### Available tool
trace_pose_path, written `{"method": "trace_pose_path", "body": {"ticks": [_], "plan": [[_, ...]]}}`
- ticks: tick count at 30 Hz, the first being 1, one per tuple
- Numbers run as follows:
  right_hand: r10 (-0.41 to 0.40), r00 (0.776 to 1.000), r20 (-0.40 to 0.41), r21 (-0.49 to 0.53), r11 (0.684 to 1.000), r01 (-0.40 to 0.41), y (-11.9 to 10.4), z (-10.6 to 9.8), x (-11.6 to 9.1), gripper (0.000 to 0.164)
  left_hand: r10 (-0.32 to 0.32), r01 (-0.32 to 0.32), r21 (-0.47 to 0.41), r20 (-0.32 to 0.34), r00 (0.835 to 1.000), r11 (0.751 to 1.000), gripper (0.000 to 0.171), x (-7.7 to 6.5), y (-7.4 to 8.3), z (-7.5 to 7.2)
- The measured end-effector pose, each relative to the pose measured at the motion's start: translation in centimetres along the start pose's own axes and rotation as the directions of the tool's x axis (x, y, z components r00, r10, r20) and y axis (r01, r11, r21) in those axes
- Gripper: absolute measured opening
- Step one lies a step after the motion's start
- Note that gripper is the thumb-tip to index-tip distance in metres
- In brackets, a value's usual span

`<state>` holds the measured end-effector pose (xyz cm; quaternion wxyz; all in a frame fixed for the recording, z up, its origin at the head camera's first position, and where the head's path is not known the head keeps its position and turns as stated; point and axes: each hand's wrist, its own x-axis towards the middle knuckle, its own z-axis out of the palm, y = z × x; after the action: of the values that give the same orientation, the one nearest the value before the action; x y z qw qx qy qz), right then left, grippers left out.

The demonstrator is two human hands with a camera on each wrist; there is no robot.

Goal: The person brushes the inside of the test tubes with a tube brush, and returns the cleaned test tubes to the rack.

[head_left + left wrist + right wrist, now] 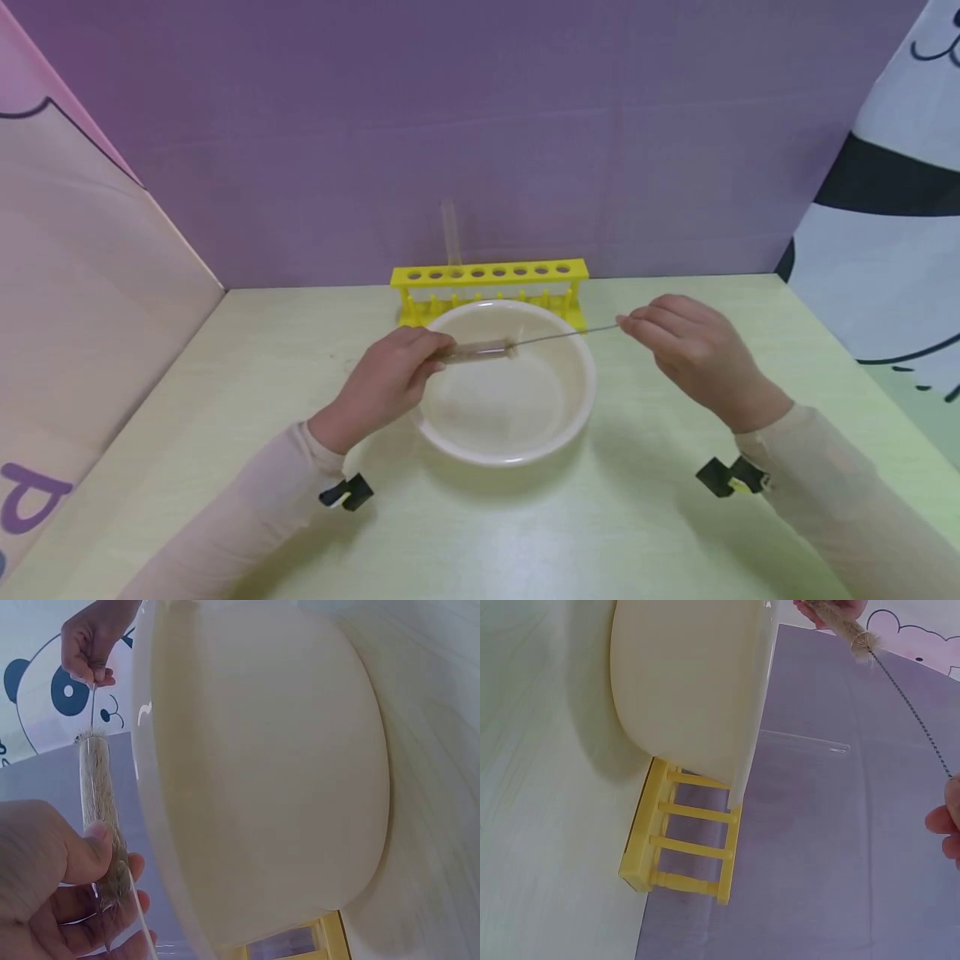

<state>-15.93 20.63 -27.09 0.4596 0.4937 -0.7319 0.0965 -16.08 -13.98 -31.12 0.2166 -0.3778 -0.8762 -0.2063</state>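
Note:
My left hand [393, 371] grips a clear glass test tube [96, 776], held on its side above the white basin [506, 454]. Bristles of a test tube brush [862, 643] fill the tube and show at its mouth. From there the brush's thin twisted wire runs to the right, where my right hand [690, 354] pinches its end between thumb and fingers. In the left wrist view, the left thumb presses on the tube and the other fingers curl behind it.
Behind the basin stands a yellow test tube rack [491, 273] with one upright clear tube [451, 233] in it, left of the middle. A purple backdrop [487, 142] rises at the table's far edge. Printed panels stand to the left and right.

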Motion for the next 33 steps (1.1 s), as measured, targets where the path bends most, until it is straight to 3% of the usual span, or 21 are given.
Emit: {"method": "trace_pose_path", "body": {"ticks": [7,12,23,33], "plan": [[0.023,0.999,0.046,0.006,1.0,-0.023,-0.2,-0.1,0.1,0.039,0.004,-0.003,0.006,-0.022,1.0,1.0,0.025,0.1,0.1,0.3],[0.055,0.995,0.085,0.019,0.998,-0.057,-0.5,-0.2,0.4,0.025,0.011,-0.011,0.008,-0.045,0.999,1.0,0.025,0.1,0.2,0.4],[0.066,0.993,0.1,0.055,0.996,-0.072,-1.0,0.2,0.8,0.04,0.032,-0.031,0.019,-0.08,0.996,0.999,0.024,0.3,0.6,0.5],[0.071,0.981,0.183,0.065,0.994,-0.084,-1.2,0.2,1.0,0.04,0.04,-0.038,0.024,-0.085,0.996,0.999,0.025,0.5,0.9,0.6]]}}
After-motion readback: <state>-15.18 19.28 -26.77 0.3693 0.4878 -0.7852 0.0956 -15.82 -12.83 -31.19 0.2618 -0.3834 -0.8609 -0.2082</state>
